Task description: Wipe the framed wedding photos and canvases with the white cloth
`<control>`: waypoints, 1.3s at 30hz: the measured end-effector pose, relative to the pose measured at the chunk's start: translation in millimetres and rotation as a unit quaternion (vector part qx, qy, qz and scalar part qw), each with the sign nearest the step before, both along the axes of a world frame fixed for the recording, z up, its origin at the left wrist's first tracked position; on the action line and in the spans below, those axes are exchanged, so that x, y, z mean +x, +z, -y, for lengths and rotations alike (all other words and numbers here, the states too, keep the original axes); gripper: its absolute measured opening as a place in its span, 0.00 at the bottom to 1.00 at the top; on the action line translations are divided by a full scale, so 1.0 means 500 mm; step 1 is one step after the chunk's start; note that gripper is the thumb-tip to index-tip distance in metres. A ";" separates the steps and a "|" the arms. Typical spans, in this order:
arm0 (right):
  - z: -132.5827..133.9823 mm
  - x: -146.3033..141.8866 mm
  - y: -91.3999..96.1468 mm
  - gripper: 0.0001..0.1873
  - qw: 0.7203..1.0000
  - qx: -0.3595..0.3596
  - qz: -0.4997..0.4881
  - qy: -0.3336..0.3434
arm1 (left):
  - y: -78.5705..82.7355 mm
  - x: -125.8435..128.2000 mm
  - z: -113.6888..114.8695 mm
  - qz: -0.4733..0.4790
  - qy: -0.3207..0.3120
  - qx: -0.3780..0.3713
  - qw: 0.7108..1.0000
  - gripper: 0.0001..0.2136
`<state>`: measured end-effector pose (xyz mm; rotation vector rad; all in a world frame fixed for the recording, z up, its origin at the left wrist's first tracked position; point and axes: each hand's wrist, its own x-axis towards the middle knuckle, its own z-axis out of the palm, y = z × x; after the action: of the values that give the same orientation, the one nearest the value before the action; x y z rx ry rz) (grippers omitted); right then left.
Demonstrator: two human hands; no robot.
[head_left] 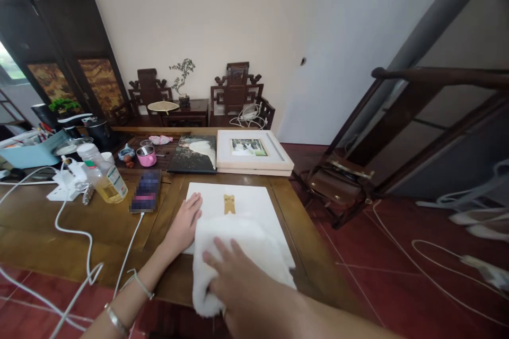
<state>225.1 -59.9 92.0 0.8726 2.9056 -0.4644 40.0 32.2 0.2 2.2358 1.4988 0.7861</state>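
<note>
A white flat panel (246, 198) with a small gold hanger (229, 204) lies face down on the wooden table (99, 228). A white fluffy cloth (254, 246) covers its near part. My right hand (234, 275) lies on the cloth with fingers stretched out, pressing it down. My left hand (183, 225) rests flat on the panel's left edge, fingers extended. The wrist wears thin bracelets.
Behind the panel lie a white framed picture (253, 151) and a dark painting (194, 153). A phone (145, 190) on a white cable, a tilted oil bottle (104, 175), a pink mug (147, 156) and a power strip (67, 183) sit left. Cables trail over the red floor at right.
</note>
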 end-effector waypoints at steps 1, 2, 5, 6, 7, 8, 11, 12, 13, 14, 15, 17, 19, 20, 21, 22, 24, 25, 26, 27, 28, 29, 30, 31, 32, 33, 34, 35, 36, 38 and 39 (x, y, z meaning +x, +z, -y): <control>-0.009 0.010 0.008 0.18 1.000 -0.018 -0.008 0.006 | 0.000 0.000 0.001 0.004 -0.003 -0.001 1.000 0.21; -0.027 0.020 0.013 0.17 0.999 -0.035 -0.016 0.004 | 0.001 0.000 0.002 0.006 -0.006 -0.002 1.000 0.21; -0.120 0.050 0.005 0.18 0.996 -0.058 -0.044 -0.046 | 0.004 0.002 0.003 -0.001 -0.009 -0.002 1.000 0.21; -0.154 0.058 -0.005 0.19 0.994 -0.049 -0.057 -0.078 | 0.004 0.004 0.003 -0.004 -0.007 -0.001 1.000 0.21; -0.182 0.063 -0.019 0.20 0.991 -0.030 -0.072 -0.110 | 0.005 0.005 0.003 -0.006 -0.005 0.000 1.000 0.21; -0.204 0.065 -0.033 0.22 0.987 -0.007 -0.087 -0.135 | 0.005 0.007 0.003 -0.007 -0.004 0.001 1.000 0.21; -0.212 0.049 -0.061 0.26 0.981 0.053 -0.077 -0.168 | 0.004 0.008 0.002 -0.003 -0.001 0.005 1.000 0.21; -0.196 0.037 -0.062 0.25 0.981 0.068 -0.060 -0.172 | 0.004 0.008 0.002 0.001 0.001 0.007 1.000 0.21; -0.171 0.024 -0.060 0.24 0.981 0.077 -0.043 -0.171 | 0.005 0.007 0.002 0.006 0.001 0.008 1.000 0.21; -0.142 0.012 -0.054 0.22 0.983 0.082 -0.031 -0.162 | 0.006 0.006 0.002 0.011 0.001 0.006 1.000 0.21; -0.111 0.000 -0.046 0.20 0.986 0.080 -0.025 -0.143 | 0.007 0.005 0.002 0.015 0.000 0.001 1.000 0.21; -0.056 -0.012 -0.028 0.19 0.994 0.060 -0.024 -0.087 | 0.009 0.002 0.002 0.019 -0.004 -0.007 1.000 0.21; -0.031 -0.007 -0.013 0.18 0.998 0.032 -0.029 -0.042 | 0.011 0.000 0.002 0.020 -0.013 -0.008 1.000 0.20; -0.032 0.001 -0.007 0.17 0.998 0.022 -0.036 -0.035 | 0.011 -0.001 0.001 0.019 -0.017 -0.006 1.000 0.20; -0.043 0.012 -0.003 0.17 0.998 0.014 -0.045 -0.039 | 0.011 -0.001 0.001 0.016 -0.020 -0.004 1.000 0.20; -0.060 0.023 -0.001 0.16 0.997 0.009 -0.052 -0.055 | 0.011 0.000 0.002 0.013 -0.020 -0.002 1.000 0.21; -0.106 0.043 -0.006 0.17 0.993 0.011 -0.057 -0.106 | 0.011 0.004 0.003 0.011 -0.014 -0.001 1.000 0.21; -0.129 0.049 -0.013 0.19 0.989 0.021 -0.058 -0.133 | 0.011 0.006 0.004 0.014 -0.011 -0.001 1.000 0.21; -0.149 0.051 -0.022 0.21 0.986 0.037 -0.058 -0.154 | 0.012 0.008 0.004 0.023 -0.008 -0.003 1.000 0.22; -0.163 0.049 -0.033 0.23 0.982 0.055 -0.059 -0.169 | 0.014 0.010 0.004 0.038 -0.003 -0.007 0.999 0.22; -0.171 0.044 -0.046 0.24 0.979 0.076 -0.062 -0.181 | 0.016 0.011 0.004 0.062 0.005 -0.014 0.998 0.22; -0.174 0.035 -0.058 0.24 0.975 0.096 -0.067 -0.190 | 0.019 0.010 0.002 0.097 0.019 -0.024 0.995 0.22; -0.170 0.025 -0.069 0.23 0.972 0.113 -0.073 -0.192 | 0.021 0.009 0.000 0.145 0.037 -0.037 0.988 0.22; -0.162 0.013 -0.077 0.21 0.972 0.124 -0.083 -0.181 | 0.024 0.006 -0.003 0.204 0.056 -0.049 0.976 0.22; -0.150 0.002 -0.083 0.20 0.975 0.129 -0.095 -0.153 | 0.027 0.003 -0.007 0.267 0.072 -0.061 0.959 0.23; -0.135 -0.007 -0.085 0.19 0.980 0.127 -0.109 -0.108 | 0.029 0.000 -0.011 0.325 0.084 -0.071 0.939 0.24; -0.120 -0.014 -0.082 0.19 0.984 0.119 -0.121 -0.054 | 0.031 -0.003 -0.013 0.373 0.094 -0.077 0.920 0.24; -0.105 -0.017 -0.076 0.18 0.986 0.109 -0.129 -0.002 | 0.033 -0.005 -0.015 0.407 0.102 -0.080 0.904 0.25; -0.091 -0.017 -0.066 0.18 0.986 0.098 -0.132 0.042 | 0.034 -0.006 -0.015 0.426 0.108 -0.083 0.895 0.26; -0.069 -0.007 -0.039 0.18 0.986 0.072 -0.126 0.082 | 0.036 -0.004 -0.011 0.417 0.116 -0.087 0.897 0.28; -0.064 0.002 -0.024 0.18 0.988 0.055 -0.117 0.079 | 0.036 -0.002 -0.006 0.391 0.115 -0.081 0.910 0.28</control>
<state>226.0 -28.0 80.1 0.6293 3.2106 -0.4236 39.2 35.3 18.4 1.3538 1.3369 1.3612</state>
